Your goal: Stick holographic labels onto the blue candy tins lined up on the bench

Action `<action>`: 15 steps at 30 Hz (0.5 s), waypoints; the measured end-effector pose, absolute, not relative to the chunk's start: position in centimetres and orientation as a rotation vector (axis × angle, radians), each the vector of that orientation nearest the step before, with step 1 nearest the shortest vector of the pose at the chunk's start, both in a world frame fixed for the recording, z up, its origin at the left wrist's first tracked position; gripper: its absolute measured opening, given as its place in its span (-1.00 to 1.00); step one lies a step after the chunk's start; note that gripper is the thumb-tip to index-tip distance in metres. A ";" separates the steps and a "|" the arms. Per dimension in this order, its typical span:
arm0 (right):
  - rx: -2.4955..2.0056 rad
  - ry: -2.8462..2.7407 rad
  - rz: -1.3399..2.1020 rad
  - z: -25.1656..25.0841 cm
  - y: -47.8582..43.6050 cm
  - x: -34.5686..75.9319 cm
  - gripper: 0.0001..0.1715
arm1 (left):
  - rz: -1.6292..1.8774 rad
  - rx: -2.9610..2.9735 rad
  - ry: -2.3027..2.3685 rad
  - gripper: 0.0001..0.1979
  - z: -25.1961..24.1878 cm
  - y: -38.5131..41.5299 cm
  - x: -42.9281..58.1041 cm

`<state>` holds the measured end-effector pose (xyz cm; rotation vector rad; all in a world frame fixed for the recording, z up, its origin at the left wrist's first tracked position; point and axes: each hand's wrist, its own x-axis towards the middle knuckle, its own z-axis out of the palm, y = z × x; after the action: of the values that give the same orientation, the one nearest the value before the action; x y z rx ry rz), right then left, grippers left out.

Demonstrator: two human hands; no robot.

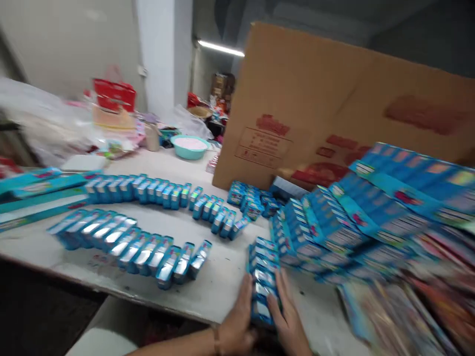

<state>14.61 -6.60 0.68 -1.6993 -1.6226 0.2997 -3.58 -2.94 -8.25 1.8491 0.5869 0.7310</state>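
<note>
A short row of small blue boxes with shiny silver faces (263, 277) stands near the table's front edge. My left hand (237, 316) presses along its left side, and my right hand (287, 316) lies against the right side, its thumb by the near boxes. Between them the row is held together. To the left, a curved line of similar boxes (139, 249) stands on the white table (226, 262), with a second line (163, 190) behind it. Blue display cartons filled with boxes (334, 217) are stacked on the right. Motion blurs the picture.
A large brown cardboard box (304, 94) rises behind the cartons. Flat blue cartons (40, 198) lie at the left. A turquoise basin (189, 147) and a red bag (115, 94) are farther back. Blurred colourful packets (404, 311) cover the lower right.
</note>
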 end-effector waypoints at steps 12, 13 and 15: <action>-1.162 -0.656 0.926 1.7 -5.8 8.8 -0.15 | 0.965 1.831 0.717 0.00 -7.5 -2.7 -4.8; -1.180 -0.679 0.913 1.6 -5.2 8.8 -0.18 | 0.980 1.817 0.721 -0.01 -7.7 -2.1 -4.8; -1.264 -0.773 0.841 2.0 -3.4 9.2 -0.25 | 0.999 1.779 0.732 -0.01 -7.7 -0.4 -4.4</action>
<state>9.18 -3.45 1.97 -1.2635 -0.7727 0.8414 -4.37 -0.38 -7.72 1.7789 0.7320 0.9995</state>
